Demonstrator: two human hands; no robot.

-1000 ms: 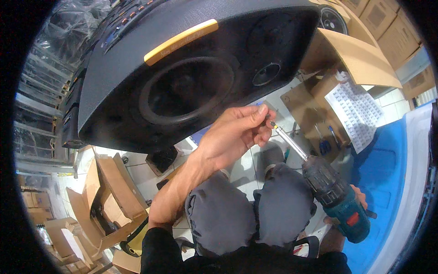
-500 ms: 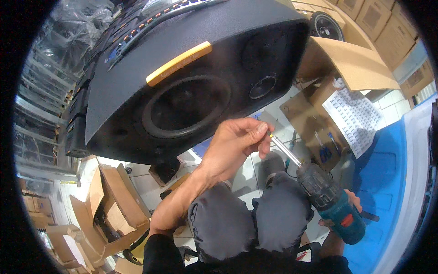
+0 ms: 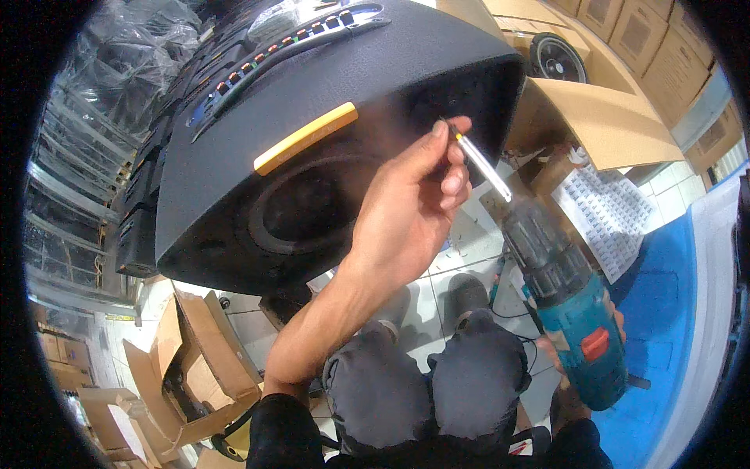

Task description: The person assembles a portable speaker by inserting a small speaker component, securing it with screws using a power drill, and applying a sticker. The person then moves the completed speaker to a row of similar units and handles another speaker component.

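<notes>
A teal and black cordless drill (image 3: 582, 332) is gripped in my right hand (image 3: 551, 358), which is mostly hidden behind it. From its chuck a long silver bit holder (image 3: 486, 168) points up and left. My left hand (image 3: 406, 199) is closed at the bit's tip, thumb and fingers pinching a thin dark piece, apparently a screw, whose point just shows. Both hands are in front of a big black speaker cabinet (image 3: 211, 211), near its right side. The cabinet has a large round opening (image 3: 308, 207), partly behind my left wrist, and a yellow bar (image 3: 306, 139) along its upper edge.
A strip with a row of small knobs (image 3: 285, 51) lies atop the cabinet. Right of it are an open carton (image 3: 601, 125), a round speaker driver (image 3: 558, 57), a printed sheet (image 3: 605, 211) and a blue surface (image 3: 656, 289). Open cardboard boxes (image 3: 207, 363) stand lower left.
Both my hands have moved up and toward the cabinet, the drill rising with them. My left fingers stay at the bit's tip, now in front of the cabinet's right part.
</notes>
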